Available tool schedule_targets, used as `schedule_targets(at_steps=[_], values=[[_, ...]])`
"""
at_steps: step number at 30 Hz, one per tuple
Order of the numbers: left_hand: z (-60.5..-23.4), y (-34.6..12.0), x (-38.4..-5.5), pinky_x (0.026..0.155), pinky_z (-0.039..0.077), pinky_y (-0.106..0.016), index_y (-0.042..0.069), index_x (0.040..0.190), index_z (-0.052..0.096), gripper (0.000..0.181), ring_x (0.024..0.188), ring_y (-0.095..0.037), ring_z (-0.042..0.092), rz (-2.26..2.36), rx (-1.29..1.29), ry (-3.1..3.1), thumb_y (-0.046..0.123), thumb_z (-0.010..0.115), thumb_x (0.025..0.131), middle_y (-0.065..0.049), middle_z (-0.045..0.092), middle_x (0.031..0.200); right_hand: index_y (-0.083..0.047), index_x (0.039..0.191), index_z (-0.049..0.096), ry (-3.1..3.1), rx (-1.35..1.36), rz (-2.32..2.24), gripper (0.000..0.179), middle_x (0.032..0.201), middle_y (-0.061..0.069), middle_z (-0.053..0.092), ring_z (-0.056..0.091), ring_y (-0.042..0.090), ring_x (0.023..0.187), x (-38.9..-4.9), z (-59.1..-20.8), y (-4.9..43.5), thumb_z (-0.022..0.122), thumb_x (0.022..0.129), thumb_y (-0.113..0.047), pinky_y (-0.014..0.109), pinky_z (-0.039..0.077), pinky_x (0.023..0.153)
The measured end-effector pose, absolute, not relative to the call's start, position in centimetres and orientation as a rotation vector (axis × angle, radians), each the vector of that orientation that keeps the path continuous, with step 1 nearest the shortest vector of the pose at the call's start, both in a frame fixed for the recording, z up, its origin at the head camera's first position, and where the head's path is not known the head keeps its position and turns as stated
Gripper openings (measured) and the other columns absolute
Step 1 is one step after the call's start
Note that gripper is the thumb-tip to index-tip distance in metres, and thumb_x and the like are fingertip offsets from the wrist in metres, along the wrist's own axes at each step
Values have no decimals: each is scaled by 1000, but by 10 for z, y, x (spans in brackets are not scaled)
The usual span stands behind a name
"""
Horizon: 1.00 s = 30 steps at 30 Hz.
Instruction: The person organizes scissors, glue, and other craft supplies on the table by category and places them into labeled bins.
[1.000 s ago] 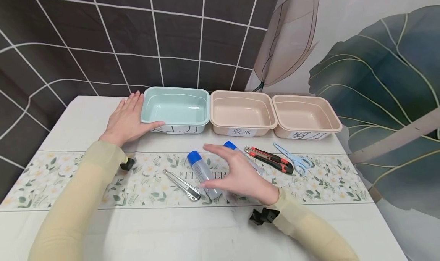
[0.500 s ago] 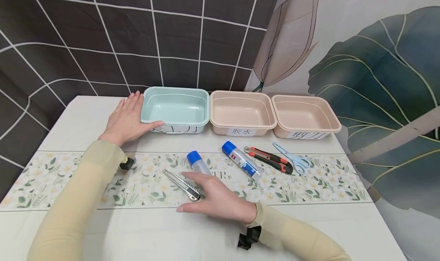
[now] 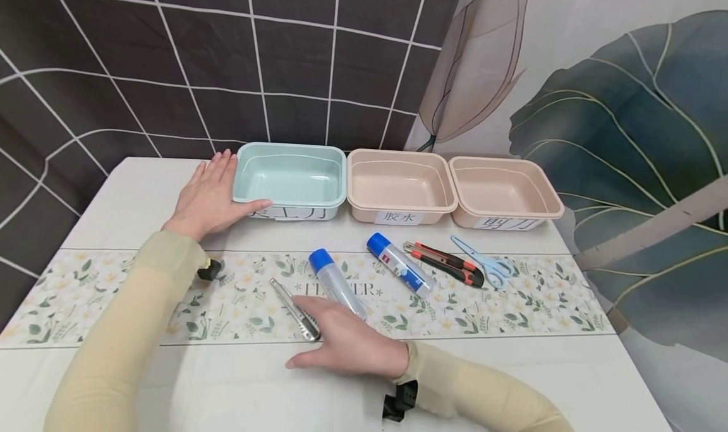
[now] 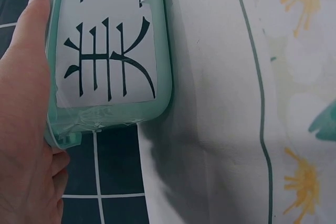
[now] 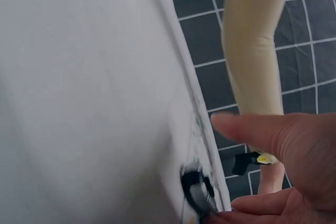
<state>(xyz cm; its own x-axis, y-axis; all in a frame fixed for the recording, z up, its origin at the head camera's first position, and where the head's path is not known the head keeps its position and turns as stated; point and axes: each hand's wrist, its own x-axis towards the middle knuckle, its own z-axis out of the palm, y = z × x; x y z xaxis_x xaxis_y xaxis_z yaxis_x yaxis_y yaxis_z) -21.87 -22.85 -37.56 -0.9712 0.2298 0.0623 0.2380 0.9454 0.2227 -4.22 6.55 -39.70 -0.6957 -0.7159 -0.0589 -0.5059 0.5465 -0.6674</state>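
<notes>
My left hand [image 3: 207,195] rests with straight fingers along the left side of a teal plastic box [image 3: 290,212], its thumb across the front rim. The label on that box [image 4: 107,61] fills much of the left wrist view. On the floral strip lies a silver utility knife [image 3: 294,310]. My right hand [image 3: 344,340] is right at the knife's near end, fingertips overlapping it, with the thumb spread away toward the front. In the right wrist view, the dark end of the knife [image 5: 197,190] shows beside the fingers. Just behind the hand lies a glue bottle with a blue cap [image 3: 321,259].
Two pink boxes, a middle one [image 3: 400,186] and a right one [image 3: 506,189], stand beside the teal one with paper labels. Before them lie a second glue bottle [image 3: 400,264], a red and black utility knife [image 3: 446,264] and light blue scissors [image 3: 491,268].
My right hand has moved left and toward the front, from over the glue bottles to the silver utility knife. The knife's near end has shifted slightly left. My left hand stays put.
</notes>
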Motion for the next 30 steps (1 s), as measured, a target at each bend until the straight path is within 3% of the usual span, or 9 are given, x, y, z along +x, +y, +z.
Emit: schedule_targets(at_steps=[11,21,30], values=[[-375,-230,-219,123,0,-51,-9,159,9,122,153,-39,4,-360,-359,-3057,82,48,87,-27,6,166,-5,145,53,2592,-1120,-735,76,137,4,60,53,12,128,-43,-405,42,88,81,-25,23,39,109],[-375,-229,-220,123,0,-51,-10,159,9,122,153,-40,5,-358,-359,-3060,82,48,87,-28,7,165,-6,136,63,2567,-1179,-709,57,126,4,67,59,12,120,-46,-403,45,77,81,1,23,43,105],[-376,-229,-220,123,-2,-49,-9,159,7,123,153,-39,3,-363,-363,-3075,82,47,87,-27,5,166,-9,116,75,2599,-1245,-614,42,108,-1,71,64,7,101,-54,-401,45,80,76,0,17,49,92]])
